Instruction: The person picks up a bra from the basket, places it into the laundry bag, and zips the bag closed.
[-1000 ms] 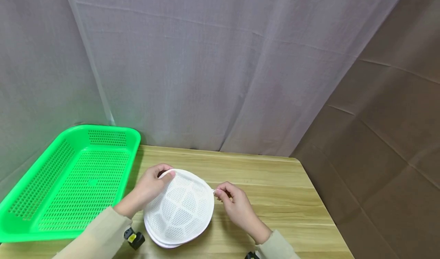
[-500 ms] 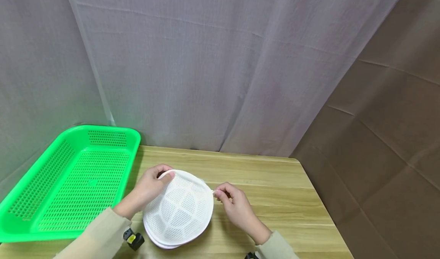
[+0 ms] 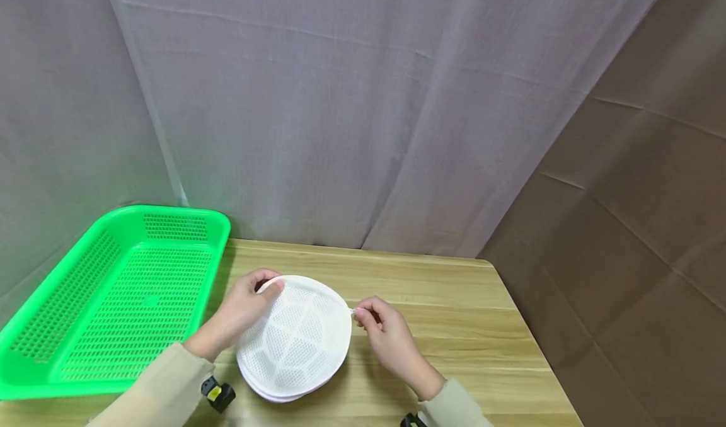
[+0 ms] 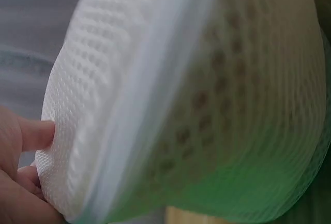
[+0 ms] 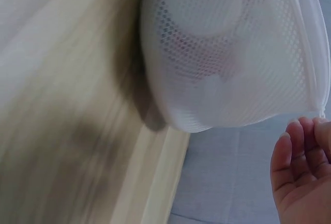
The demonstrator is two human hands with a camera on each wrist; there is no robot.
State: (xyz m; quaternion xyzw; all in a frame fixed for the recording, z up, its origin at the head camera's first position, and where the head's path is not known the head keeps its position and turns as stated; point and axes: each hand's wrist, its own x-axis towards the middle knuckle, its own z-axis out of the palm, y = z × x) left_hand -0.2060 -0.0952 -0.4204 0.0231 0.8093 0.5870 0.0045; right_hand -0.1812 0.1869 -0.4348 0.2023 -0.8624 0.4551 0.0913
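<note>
A round white mesh laundry bag point(image 3: 297, 342) is held up over the wooden table in the head view. My left hand point(image 3: 245, 304) grips its upper left edge, thumb on the near face. At the bag's right edge my right hand point(image 3: 390, 335) pinches a small white tab, which looks like a zipper pull. In the left wrist view, my left fingers point(image 4: 39, 133) press the mesh, and a smooth white band crosses the bag. Through the mesh in the right wrist view, a pale round shape point(image 5: 204, 4) and a faint pinkish patch show.
A green perforated plastic basket point(image 3: 130, 301) stands at the left of the wooden table point(image 3: 431, 282), close beside my left forearm. A grey curtain point(image 3: 317, 131) hangs behind the table, and a brown cloth point(image 3: 635, 225) covers the right side.
The bag has shifted slightly up and left in the head view, and its face has tilted a little. Both hands keep their hold and have moved only slightly.
</note>
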